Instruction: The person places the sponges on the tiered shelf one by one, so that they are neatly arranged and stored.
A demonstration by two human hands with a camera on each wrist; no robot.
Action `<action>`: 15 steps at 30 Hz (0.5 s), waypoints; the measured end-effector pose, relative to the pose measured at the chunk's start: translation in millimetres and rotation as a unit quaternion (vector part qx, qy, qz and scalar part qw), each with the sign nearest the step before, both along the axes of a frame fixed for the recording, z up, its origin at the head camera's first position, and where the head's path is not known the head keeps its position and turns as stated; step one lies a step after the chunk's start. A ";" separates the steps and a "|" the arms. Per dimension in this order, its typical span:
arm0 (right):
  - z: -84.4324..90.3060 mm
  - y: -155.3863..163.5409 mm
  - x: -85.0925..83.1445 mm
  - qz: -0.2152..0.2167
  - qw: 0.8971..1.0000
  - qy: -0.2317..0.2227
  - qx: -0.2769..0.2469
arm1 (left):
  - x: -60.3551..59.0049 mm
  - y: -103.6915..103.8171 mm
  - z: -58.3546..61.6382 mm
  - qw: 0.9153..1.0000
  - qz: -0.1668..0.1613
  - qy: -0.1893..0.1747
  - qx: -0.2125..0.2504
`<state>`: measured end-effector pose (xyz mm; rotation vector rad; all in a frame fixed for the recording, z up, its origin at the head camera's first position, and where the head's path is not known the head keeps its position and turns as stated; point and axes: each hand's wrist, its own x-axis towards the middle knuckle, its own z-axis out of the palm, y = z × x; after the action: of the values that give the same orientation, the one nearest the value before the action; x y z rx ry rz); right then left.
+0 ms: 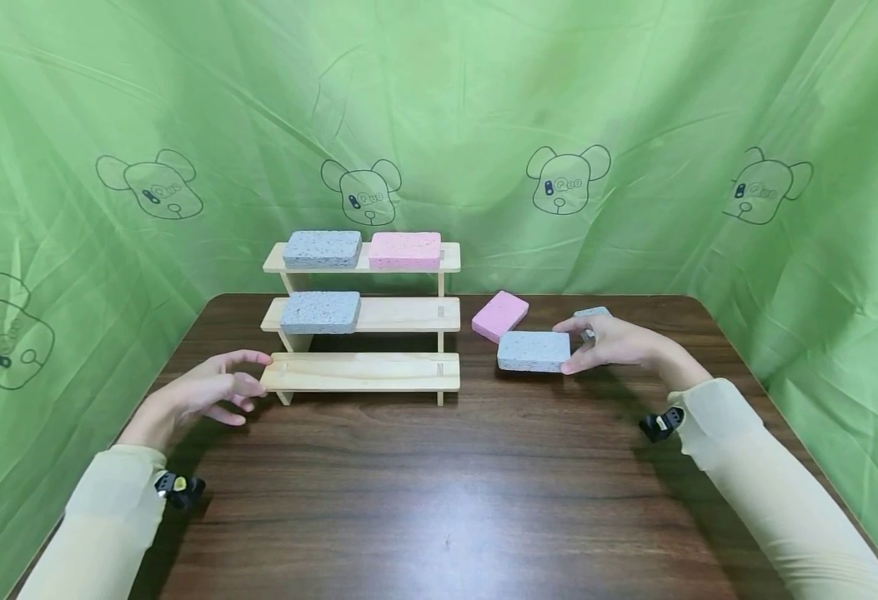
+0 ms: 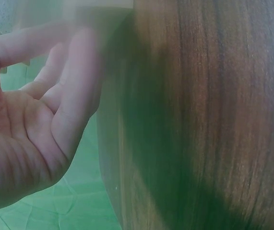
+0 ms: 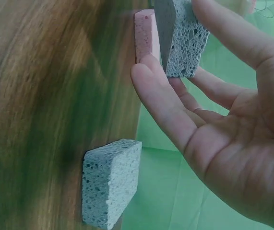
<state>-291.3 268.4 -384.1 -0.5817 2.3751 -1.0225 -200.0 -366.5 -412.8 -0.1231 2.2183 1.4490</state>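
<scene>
Blue sponge between right-hand fingers

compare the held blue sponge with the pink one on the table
The right hand grips the blue sponge; the pink sponge lies free on the table. In the head view, the blue sponge faces nearly square-on, the pink sponge slants. Both are rectangular blocks.

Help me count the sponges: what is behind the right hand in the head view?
Part of a loose blue sponge shows behind the right hand. The hand covers most of it; whether anything else lies hidden there, that view cannot tell.
</scene>
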 end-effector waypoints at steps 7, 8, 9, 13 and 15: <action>9.8 -3.9 3.3 0.002 0.999 -0.035 -0.037 | 0.0 0.1 -0.5 1.000 0.004 -0.001 0.001; 11.3 -4.8 3.7 0.005 0.999 -0.037 -0.040 | 0.1 0.0 -0.6 1.000 0.004 -0.001 0.001; 12.6 -6.0 4.0 0.006 0.998 -0.040 -0.043 | 0.1 -0.2 -0.8 1.000 0.004 -0.001 0.002; 16.7 -10.7 4.5 0.009 0.998 -0.041 -0.051 | 0.2 -0.7 -1.3 1.000 0.002 -0.001 0.003; 17.8 -13.2 4.2 0.009 0.997 -0.046 -0.059 | 0.2 -1.3 -1.5 1.000 -0.001 0.001 0.004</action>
<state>-287.1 255.2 -366.3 -0.5839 2.2366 -1.1623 -199.8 -367.8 -414.3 -0.1167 2.2138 1.4561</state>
